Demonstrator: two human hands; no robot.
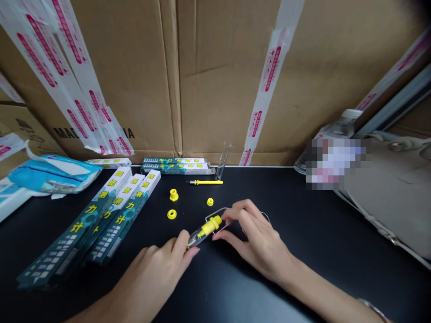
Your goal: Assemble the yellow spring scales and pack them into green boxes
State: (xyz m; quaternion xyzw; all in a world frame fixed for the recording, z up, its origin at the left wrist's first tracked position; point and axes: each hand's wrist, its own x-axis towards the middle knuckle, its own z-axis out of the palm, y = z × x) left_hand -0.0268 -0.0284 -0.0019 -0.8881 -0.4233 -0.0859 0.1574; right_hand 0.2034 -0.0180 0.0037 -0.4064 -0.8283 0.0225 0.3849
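My left hand (160,264) is closed around the lower part of a clear tubular spring scale (195,237), which slants up to the right. A yellow cap (212,224) sits at the tube's upper end. My right hand (254,233) pinches a thin bent metal wire (215,211) at that cap, its thumb below and fingers above. Beyond my hands lie a yellow flanged sleeve (173,194), a yellow ring (171,214) and a small yellow cap (210,202). Farther back is a thin yellow rod with a metal tip (208,182). The tube's lower end is hidden in my left hand.
Green-and-white spring scale boxes (126,208) lie at left, with more boxes (175,166) by the cardboard wall (215,80). A clear tube (222,161) stands upright there. A blue packet (63,175) is far left; a bottle (340,125) and beige bag (393,193) are right.
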